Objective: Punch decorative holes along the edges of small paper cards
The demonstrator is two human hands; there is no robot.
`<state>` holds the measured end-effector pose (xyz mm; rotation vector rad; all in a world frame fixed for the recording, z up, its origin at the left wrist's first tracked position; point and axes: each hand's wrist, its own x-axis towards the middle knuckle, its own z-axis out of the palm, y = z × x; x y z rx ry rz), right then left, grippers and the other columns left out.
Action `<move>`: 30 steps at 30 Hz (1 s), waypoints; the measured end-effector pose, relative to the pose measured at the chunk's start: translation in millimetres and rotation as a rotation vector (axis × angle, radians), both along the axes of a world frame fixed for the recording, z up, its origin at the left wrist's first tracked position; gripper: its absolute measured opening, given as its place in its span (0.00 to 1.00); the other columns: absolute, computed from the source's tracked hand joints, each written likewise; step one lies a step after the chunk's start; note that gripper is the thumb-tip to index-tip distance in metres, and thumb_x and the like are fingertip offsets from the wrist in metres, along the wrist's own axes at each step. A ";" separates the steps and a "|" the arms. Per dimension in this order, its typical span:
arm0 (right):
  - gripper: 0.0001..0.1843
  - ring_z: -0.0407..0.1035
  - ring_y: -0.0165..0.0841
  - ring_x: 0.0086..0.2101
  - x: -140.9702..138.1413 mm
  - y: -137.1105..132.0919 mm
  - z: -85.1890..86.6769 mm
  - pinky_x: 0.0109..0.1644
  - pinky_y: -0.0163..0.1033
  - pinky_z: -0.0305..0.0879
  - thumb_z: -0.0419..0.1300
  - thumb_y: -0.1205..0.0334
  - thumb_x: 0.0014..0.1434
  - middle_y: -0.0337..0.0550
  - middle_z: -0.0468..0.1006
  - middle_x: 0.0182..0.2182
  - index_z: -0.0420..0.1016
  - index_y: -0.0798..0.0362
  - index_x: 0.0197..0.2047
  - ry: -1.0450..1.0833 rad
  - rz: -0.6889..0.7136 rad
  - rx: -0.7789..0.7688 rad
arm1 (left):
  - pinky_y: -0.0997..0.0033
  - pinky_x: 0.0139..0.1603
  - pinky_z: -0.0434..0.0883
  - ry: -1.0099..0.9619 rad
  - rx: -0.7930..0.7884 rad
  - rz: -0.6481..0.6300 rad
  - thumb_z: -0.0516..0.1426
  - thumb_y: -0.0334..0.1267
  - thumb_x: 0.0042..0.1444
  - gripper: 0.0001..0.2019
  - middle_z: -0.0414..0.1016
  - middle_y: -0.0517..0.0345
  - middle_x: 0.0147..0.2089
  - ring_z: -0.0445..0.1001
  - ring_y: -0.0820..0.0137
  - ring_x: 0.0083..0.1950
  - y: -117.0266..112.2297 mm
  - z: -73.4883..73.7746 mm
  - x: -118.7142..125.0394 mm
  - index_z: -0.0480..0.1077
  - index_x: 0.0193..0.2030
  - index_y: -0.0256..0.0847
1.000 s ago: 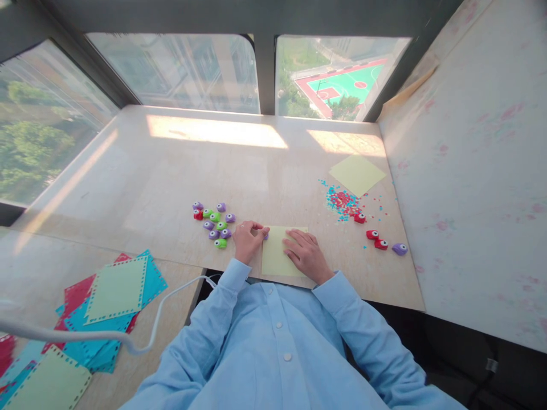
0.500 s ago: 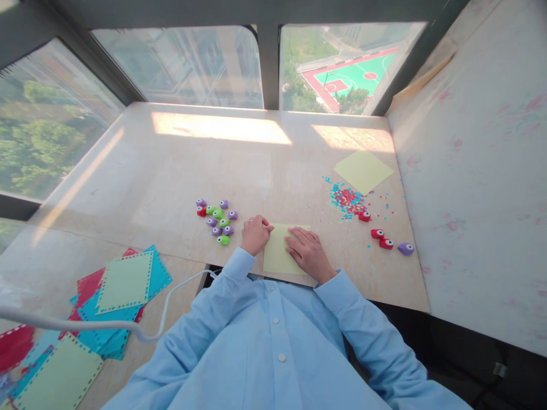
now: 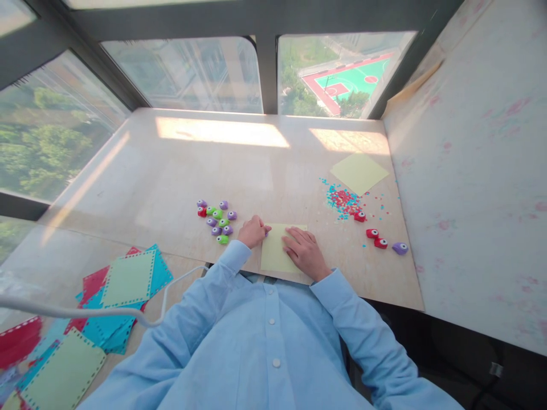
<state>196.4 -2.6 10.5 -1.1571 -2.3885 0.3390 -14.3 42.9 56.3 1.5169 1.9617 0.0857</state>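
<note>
My left hand (image 3: 253,232) is curled at the left edge of the yellow-green sheet (image 3: 276,255), and I can't tell what, if anything, the fingers pinch; only a tiny purple speck shows at the fingertips. My right hand (image 3: 303,252) lies flat over the sheet's right part, hiding what is under the palm. The sheet's near edge is partly hidden behind my shirt (image 3: 265,347). The small punches (image 3: 217,220) are too small for me to read their shapes. The punched sheets (image 3: 64,373) at lower left run off the picture's edge, and the white cable (image 3: 85,311) leaves the left border.
</note>
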 end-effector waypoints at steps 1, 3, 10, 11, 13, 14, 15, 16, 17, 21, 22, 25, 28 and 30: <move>0.14 0.62 0.42 0.60 0.1 0.1 0.1 0.61 0.50 0.56 0.55 0.58 0.66 0.48 0.72 0.59 0.75 0.49 0.53 0.001 0.000 -0.001 | 0.64 0.46 0.67 -0.034 0.007 0.009 0.57 0.41 0.57 0.08 0.76 0.51 0.39 0.73 0.59 0.47 0.6 -1.1 -2.0 0.62 0.34 0.42; 0.14 0.62 0.42 0.60 0.2 0.3 0.3 0.60 0.50 0.57 0.55 0.59 0.66 0.48 0.72 0.59 0.75 0.50 0.52 0.006 0.003 0.000 | 0.66 0.43 0.67 -0.158 0.022 0.036 0.57 0.40 0.57 0.08 0.75 0.55 0.34 0.74 0.63 0.42 2.2 -4.3 -7.8 0.61 0.32 0.42; 0.15 0.62 0.42 0.60 -0.1 0.3 -0.2 0.60 0.51 0.58 0.54 0.59 0.66 0.49 0.72 0.59 0.74 0.48 0.53 0.029 0.004 -0.002 | 0.71 0.33 0.66 -0.514 0.066 0.122 0.59 0.44 0.52 0.11 0.70 0.63 0.25 0.70 0.71 0.29 5.3 -14.4 -25.0 0.64 0.31 0.40; 0.15 0.62 0.42 0.60 -0.1 0.5 -0.6 0.60 0.51 0.58 0.54 0.59 0.66 0.49 0.72 0.59 0.74 0.48 0.53 0.032 0.002 0.001 | 0.71 0.33 0.66 -0.514 0.081 0.118 0.59 0.44 0.52 0.11 0.70 0.63 0.25 0.69 0.71 0.30 4.6 -14.3 -25.5 0.64 0.31 0.40; 0.14 0.63 0.41 0.60 -0.1 1.1 -1.2 0.60 0.51 0.58 0.54 0.59 0.66 0.49 0.73 0.59 0.74 0.48 0.53 0.036 0.001 0.007 | 0.71 0.34 0.66 -0.501 0.119 0.109 0.58 0.44 0.53 0.10 0.70 0.63 0.26 0.69 0.71 0.30 2.4 -13.8 -25.6 0.65 0.31 0.40; 0.14 0.63 0.41 0.60 -0.1 1.5 -1.3 0.60 0.51 0.58 0.54 0.59 0.66 0.49 0.73 0.58 0.75 0.48 0.53 0.037 0.002 0.009 | 0.71 0.34 0.65 -0.491 0.140 0.102 0.57 0.43 0.54 0.09 0.70 0.63 0.27 0.69 0.71 0.31 1.0 -13.6 -25.3 0.65 0.30 0.40; 0.14 0.63 0.41 0.60 -0.1 2.0 -1.3 0.60 0.50 0.58 0.54 0.59 0.67 0.48 0.73 0.58 0.75 0.48 0.52 0.038 0.003 0.009 | 0.71 0.35 0.65 -0.478 0.163 0.093 0.55 0.42 0.54 0.08 0.70 0.63 0.28 0.68 0.71 0.31 -0.5 -13.7 -25.0 0.66 0.30 0.40; 0.14 0.63 0.41 0.60 -0.1 2.5 -1.3 0.60 0.50 0.58 0.54 0.59 0.67 0.48 0.73 0.58 0.75 0.48 0.52 0.040 0.001 0.008 | 0.71 0.35 0.65 -0.462 0.186 0.084 0.54 0.42 0.55 0.08 0.70 0.62 0.28 0.68 0.71 0.31 -2.2 -14.0 -24.5 0.66 0.30 0.40; 0.13 0.63 0.41 0.60 -0.1 3.1 -1.1 0.60 0.50 0.58 0.54 0.60 0.67 0.48 0.73 0.58 0.75 0.49 0.52 0.042 -0.002 0.006 | 0.71 0.35 0.64 -0.443 0.207 0.079 0.53 0.41 0.56 0.08 0.69 0.62 0.28 0.67 0.71 0.32 -3.8 -14.7 -24.0 0.66 0.30 0.40; 0.13 0.64 0.41 0.59 0.1 5.3 -0.7 0.61 0.51 0.58 0.54 0.61 0.66 0.48 0.74 0.57 0.75 0.50 0.50 0.059 -0.024 0.003 | 0.70 0.34 0.63 -0.340 0.274 0.110 0.51 0.41 0.59 0.10 0.68 0.62 0.26 0.67 0.69 0.31 -10.6 -17.0 -21.2 0.66 0.30 0.41; 0.13 0.64 0.41 0.59 0.1 5.8 -0.8 0.61 0.51 0.58 0.54 0.61 0.66 0.49 0.74 0.56 0.75 0.50 0.50 0.065 -0.029 0.004 | 0.70 0.34 0.63 -0.311 0.285 0.119 0.50 0.42 0.60 0.10 0.68 0.61 0.26 0.67 0.69 0.31 -12.2 -16.6 -20.6 0.67 0.30 0.41; 0.13 0.64 0.41 0.58 0.4 6.9 -1.2 0.61 0.52 0.58 0.53 0.61 0.66 0.49 0.75 0.56 0.76 0.49 0.50 0.084 -0.033 0.008 | 0.68 0.38 0.64 -0.178 0.332 0.105 0.50 0.42 0.62 0.12 0.72 0.57 0.29 0.69 0.66 0.35 -16.9 -12.6 -20.1 0.69 0.32 0.41; 0.13 0.64 0.41 0.58 0.7 7.3 -1.4 0.62 0.53 0.58 0.53 0.61 0.66 0.50 0.75 0.56 0.76 0.49 0.50 0.094 -0.027 0.006 | 0.66 0.42 0.65 -0.008 0.377 0.064 0.48 0.44 0.64 0.15 0.76 0.51 0.35 0.71 0.63 0.41 -21.5 -7.2 -22.5 0.72 0.35 0.41; 0.14 0.64 0.41 0.58 0.8 7.2 -1.2 0.62 0.54 0.59 0.53 0.61 0.66 0.50 0.75 0.56 0.76 0.49 0.50 0.095 -0.025 0.008 | 0.65 0.43 0.65 0.048 0.371 0.048 0.46 0.44 0.66 0.17 0.76 0.49 0.38 0.72 0.61 0.43 -24.8 -4.9 -24.5 0.73 0.37 0.41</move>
